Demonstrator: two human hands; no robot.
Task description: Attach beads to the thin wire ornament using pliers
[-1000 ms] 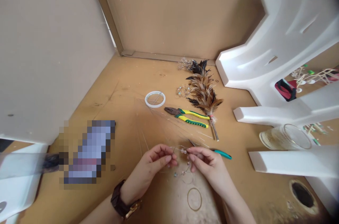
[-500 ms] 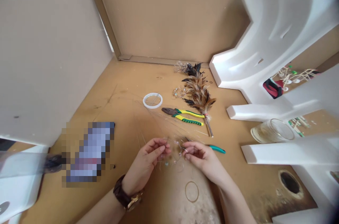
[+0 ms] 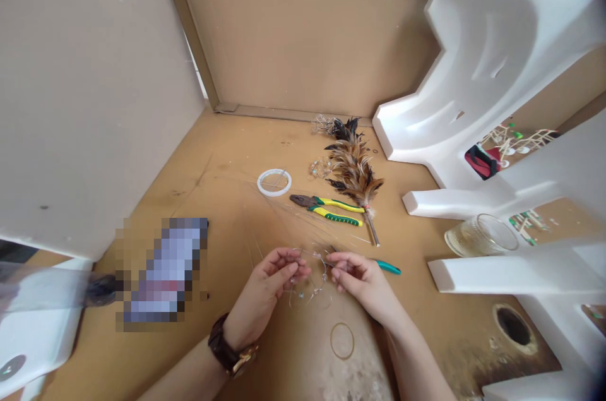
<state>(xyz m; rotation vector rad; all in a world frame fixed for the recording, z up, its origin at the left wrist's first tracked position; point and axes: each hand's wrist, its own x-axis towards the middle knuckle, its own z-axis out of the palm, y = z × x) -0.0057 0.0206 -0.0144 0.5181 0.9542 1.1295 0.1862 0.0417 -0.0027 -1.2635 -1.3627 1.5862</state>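
My left hand and my right hand pinch a thin bent wire strung with small pale beads between their fingertips, low in the view. Under my right fingers lies a cutter or plier with teal handles, its head hidden by the hand. Farther up lie yellow-and-green-handled pliers, a bunch of brown and black feathers on a stick, a white ring of wire, and a small beaded wire cluster. A brown strap watch circles my left wrist.
Cardboard walls rise behind and left of the tan board. White moulded foam stands at right, with a glass among its arms. A pixelated object lies left of my hands. A round hole sits lower right.
The whole scene sits further left and slightly differently framed as my head has turned. Both hands still pinch the beaded wire, and its loop shows more openly below them.
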